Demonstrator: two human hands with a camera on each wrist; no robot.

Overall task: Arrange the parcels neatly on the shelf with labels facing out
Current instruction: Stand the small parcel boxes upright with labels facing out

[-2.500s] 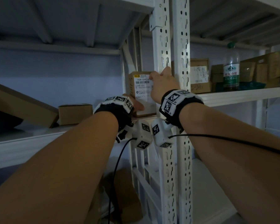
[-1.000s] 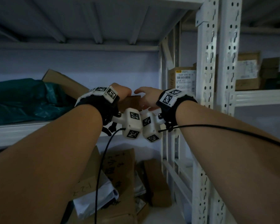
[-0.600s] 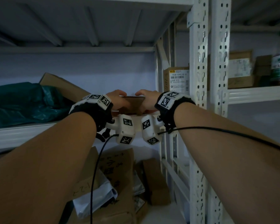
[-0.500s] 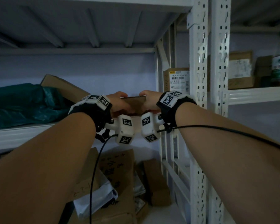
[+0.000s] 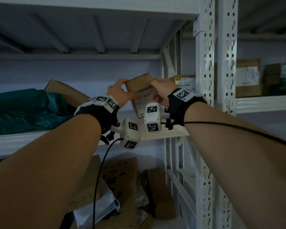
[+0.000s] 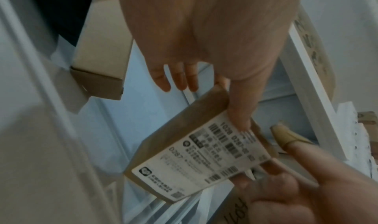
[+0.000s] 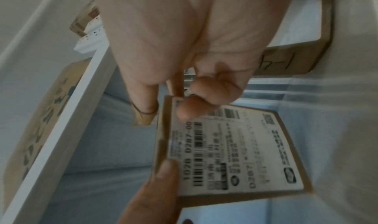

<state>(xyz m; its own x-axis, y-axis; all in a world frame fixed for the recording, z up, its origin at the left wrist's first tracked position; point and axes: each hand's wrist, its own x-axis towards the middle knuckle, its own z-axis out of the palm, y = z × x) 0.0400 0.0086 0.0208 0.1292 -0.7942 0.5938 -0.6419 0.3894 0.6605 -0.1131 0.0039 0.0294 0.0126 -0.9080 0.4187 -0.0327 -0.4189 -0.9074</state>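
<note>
Head view: small brown cardboard parcel with white printed label (image 5: 141, 92) held tilted above the white metal shelf (image 5: 163, 133), left hand (image 5: 118, 92) and right hand (image 5: 161, 91) each grasping one side; second labelled brown box (image 5: 184, 81) right of the parcel. Left wrist view: left thumb on the label's edge, other fingers (image 6: 178, 77) behind the parcel. Right wrist view: right grip pinches the parcel's corner.
</note>
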